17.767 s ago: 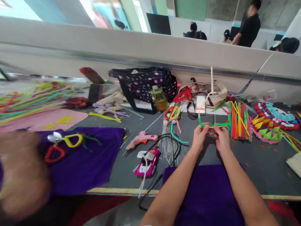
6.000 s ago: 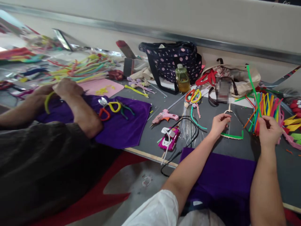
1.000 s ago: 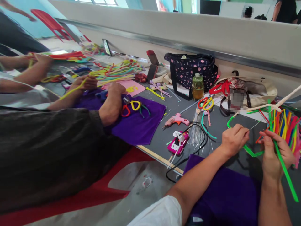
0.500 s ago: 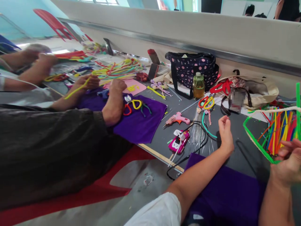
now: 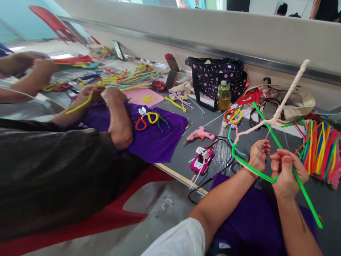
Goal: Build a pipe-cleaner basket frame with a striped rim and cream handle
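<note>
My right hand [image 5: 289, 174] is closed around a bent green pipe cleaner [image 5: 255, 173], whose straight end sticks out below the hand. A thick, twisted whitish pipe cleaner [image 5: 289, 94] joins this shape and forks above the table. Just left of it, my left hand [image 5: 259, 156] has curled fingers, with a thin wire [image 5: 267, 137] running by the fingertips; it seems pinched there, though the grip is partly hidden. Beyond my right hand lies a bundle of colourful pipe cleaners [image 5: 321, 149]. Purple cloth [image 5: 247, 213] is under my forearms.
A pink glue gun [image 5: 200, 134], magenta toy-car-shaped thing [image 5: 202, 160], black cable and clear thin sticks [image 5: 222, 149] lie left of my hands. Behind stand a bottle [image 5: 224, 96] and dotted bag [image 5: 215, 76]. At left, a co-worker's hands [image 5: 102, 94] hold a yellow pipe cleaner.
My right hand has moved left and turned the green and whitish shape, which now crosses in front of my left hand. My left hand's fingers have curled in beside it.
</note>
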Available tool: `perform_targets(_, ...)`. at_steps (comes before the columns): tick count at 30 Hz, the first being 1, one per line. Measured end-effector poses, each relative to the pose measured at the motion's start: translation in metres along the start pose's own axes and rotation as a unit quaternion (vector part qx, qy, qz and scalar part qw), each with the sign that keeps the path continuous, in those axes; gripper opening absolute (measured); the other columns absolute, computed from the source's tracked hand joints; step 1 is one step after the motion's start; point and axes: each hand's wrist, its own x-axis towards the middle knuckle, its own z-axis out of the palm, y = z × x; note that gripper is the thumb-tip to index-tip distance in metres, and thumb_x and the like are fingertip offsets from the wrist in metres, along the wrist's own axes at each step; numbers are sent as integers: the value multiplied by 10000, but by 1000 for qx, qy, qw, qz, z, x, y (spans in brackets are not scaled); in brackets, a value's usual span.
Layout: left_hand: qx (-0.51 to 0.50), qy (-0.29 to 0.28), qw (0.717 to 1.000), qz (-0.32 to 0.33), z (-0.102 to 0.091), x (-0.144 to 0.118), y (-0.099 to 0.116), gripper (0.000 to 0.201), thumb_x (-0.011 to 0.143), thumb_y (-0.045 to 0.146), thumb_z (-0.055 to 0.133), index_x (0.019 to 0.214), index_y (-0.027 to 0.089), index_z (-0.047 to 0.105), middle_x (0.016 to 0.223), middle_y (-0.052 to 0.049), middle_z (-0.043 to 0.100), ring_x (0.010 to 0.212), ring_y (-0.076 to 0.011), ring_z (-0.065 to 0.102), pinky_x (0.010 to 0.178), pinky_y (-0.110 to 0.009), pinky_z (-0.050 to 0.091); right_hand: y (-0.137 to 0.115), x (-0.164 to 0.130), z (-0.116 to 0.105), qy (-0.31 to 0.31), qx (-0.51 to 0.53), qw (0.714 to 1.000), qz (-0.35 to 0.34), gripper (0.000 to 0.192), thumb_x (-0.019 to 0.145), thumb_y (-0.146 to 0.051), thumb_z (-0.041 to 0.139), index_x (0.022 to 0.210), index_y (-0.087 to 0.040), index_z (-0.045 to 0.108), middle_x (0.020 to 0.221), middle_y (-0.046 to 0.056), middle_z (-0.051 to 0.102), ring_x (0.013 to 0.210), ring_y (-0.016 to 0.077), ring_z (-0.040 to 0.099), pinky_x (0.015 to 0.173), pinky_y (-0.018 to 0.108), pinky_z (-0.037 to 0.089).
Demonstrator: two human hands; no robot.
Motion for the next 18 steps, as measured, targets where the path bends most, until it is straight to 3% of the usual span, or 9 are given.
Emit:
perform_targets(3,-33,-45,998,-41,2,-2,7,181,695,272,598,814,137,616,662,-15,586,541,-85,520,563,-232,408,-2,15,-14,58,8,998,-7,209,795,-351,629,808,-143,654,610,3,621,377,55,428,334,172,277)
perform_targets(6,-16,-162,982,-95,3,-4,19,202,628,193,610,816,125,638,705,-52,649,574,-128,588,630,-280,464,-1,38,-35,94,38,995,-15,190,778,-338,629,789,-148,632,601,-19,586,371,43,381,329,166,259)
perform_targets(8,5,-251,961,-116,2,-7,29,258,614,178,615,862,120,654,817,-91,691,676,-182,650,701,-326,489,3,53,-51,101,55,993,-7,178,782,-331,619,797,-153,618,593,-36,551,369,36,338,314,157,225)
perform_targets(11,32,-342,931,-119,-1,-11,45,414,596,105,622,1007,134,658,1013,-132,694,954,-255,652,851,-380,475,11,70,-70,100,78,992,21,182,752,-322,646,814,-154,616,611,-44,539,380,27,328,313,142,218)
perform_targets(15,69,-396,905,-141,-2,-18,57,545,629,115,692,1165,173,608,1268,-155,583,1152,-306,559,911,-423,458,17,77,-78,88,85,992,38,222,719,-335,685,821,-149,622,618,-40,554,391,27,342,323,140,223)
perform_targets(18,98,-385,905,-154,-2,-19,53,452,705,224,715,1141,147,621,1219,-181,610,1116,-311,584,869,-423,487,19,76,-75,79,27,996,22,258,750,-373,658,838,-131,642,635,-10,595,390,38,373,331,163,236)
